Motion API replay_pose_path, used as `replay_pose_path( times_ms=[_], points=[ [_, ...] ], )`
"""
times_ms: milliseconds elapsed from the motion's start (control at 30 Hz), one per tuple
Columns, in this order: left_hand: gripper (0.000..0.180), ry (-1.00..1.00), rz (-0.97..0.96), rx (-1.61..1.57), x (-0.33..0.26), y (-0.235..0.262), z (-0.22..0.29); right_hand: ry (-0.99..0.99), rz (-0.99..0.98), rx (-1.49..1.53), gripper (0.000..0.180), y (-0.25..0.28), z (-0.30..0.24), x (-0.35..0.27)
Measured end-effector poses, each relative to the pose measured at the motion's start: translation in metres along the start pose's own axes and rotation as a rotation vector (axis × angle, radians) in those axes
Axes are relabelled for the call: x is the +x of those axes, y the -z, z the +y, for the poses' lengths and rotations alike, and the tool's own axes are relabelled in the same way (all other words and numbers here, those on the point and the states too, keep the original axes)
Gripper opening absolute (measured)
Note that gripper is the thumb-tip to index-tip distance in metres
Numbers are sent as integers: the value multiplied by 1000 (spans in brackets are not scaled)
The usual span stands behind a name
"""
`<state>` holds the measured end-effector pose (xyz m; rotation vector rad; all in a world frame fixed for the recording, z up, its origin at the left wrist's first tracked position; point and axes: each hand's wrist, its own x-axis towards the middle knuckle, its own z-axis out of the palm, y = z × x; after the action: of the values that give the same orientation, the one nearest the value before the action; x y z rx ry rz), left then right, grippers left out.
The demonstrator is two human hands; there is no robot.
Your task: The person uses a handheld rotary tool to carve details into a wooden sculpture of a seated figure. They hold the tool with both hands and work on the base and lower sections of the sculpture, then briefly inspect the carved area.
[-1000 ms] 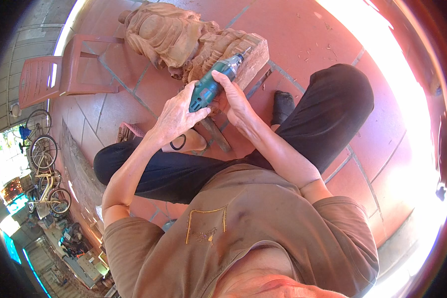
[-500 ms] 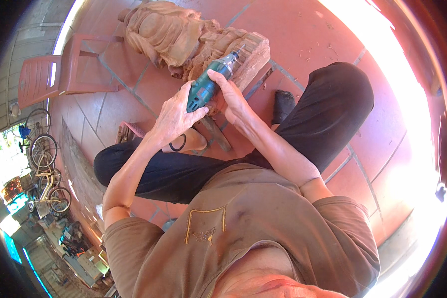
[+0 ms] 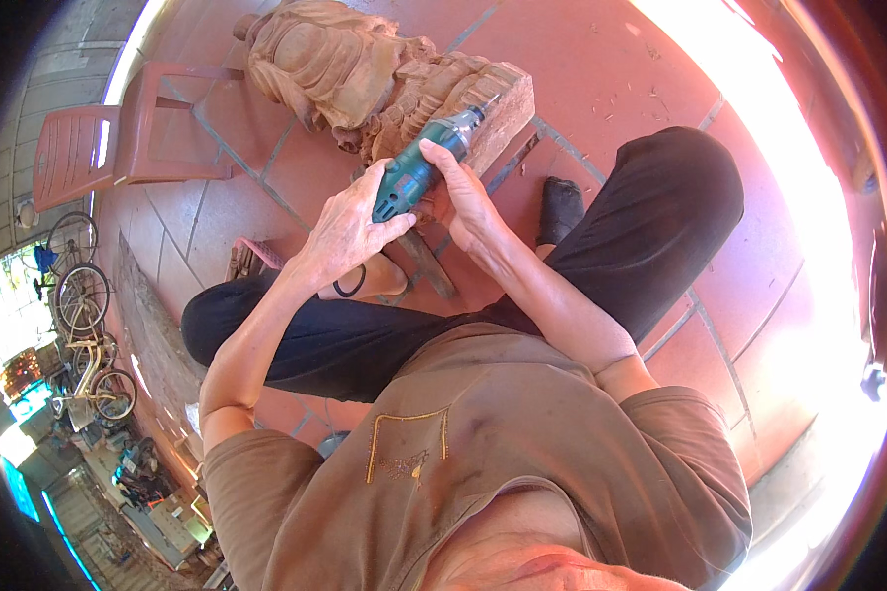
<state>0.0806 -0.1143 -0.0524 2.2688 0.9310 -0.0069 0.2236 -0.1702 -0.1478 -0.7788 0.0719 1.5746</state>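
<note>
I sit on a red tiled floor with my legs spread. A green handheld rotary grinder (image 3: 419, 169) is held in both hands, its tip pointing up-right against a carved wooden statue (image 3: 384, 84) lying on the floor in front of me. My left hand (image 3: 343, 231) grips the rear of the tool. My right hand (image 3: 465, 197) wraps the front of its body, close to the carving's base. A black band circles my left wrist.
A red plastic chair (image 3: 118, 138) stands at the upper left. Bicycles (image 3: 79, 325) are parked beyond a curb on the left. My black-trousered legs (image 3: 641, 227) flank the work. Bright sunlight washes out the right side of the floor.
The view has shifted slightly. Both hands keep the same hold on the grinder, which stays against the carving.
</note>
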Motion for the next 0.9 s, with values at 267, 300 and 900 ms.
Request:
replay_pose_path(
  times_ms=[267, 300, 900],
  points=[
    [67, -42, 21, 49, 1, -2, -6, 7, -7, 8, 53, -2, -2, -4],
    [67, -47, 29, 51, 1, -3, -7, 6, -5, 7, 52, -2, -2, -3],
    [64, 23, 36, 23, 1, -1, -5, 14, -17, 12, 47, -4, 1, 7]
  ],
)
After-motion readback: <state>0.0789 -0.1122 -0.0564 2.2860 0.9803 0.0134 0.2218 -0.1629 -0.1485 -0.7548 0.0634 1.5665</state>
